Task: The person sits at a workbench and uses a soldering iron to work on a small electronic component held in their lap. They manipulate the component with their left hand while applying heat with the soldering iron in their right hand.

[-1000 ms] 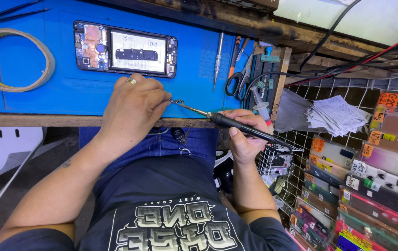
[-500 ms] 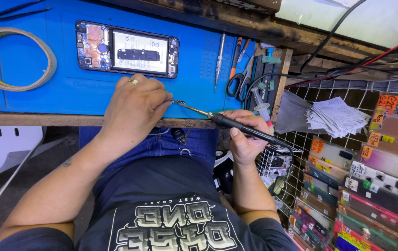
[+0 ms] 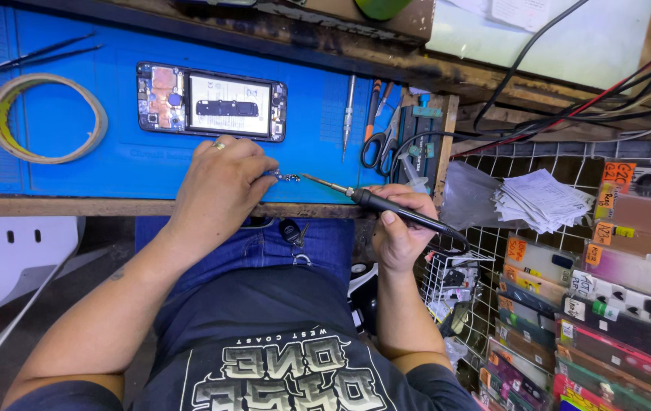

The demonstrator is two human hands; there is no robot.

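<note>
A: What did the right hand [image 3: 401, 232] hold?
B: It was closed around the black handle of a soldering iron [image 3: 386, 207], and the metal tip pointed left, close to a small metal part [image 3: 287, 177].

A: And the left hand [image 3: 222, 183]?
B: Its fingers were curled and pinched that small part at the fingertips, on the front edge of the blue mat [image 3: 127, 152].

A: What lay farther away?
B: An opened phone [image 3: 211, 101] lay flat on the mat just behind the left hand. A ring of tape [image 3: 45, 118] was at the left, and scissors [image 3: 377, 144] and a screwdriver [image 3: 349, 114] at the right.
</note>
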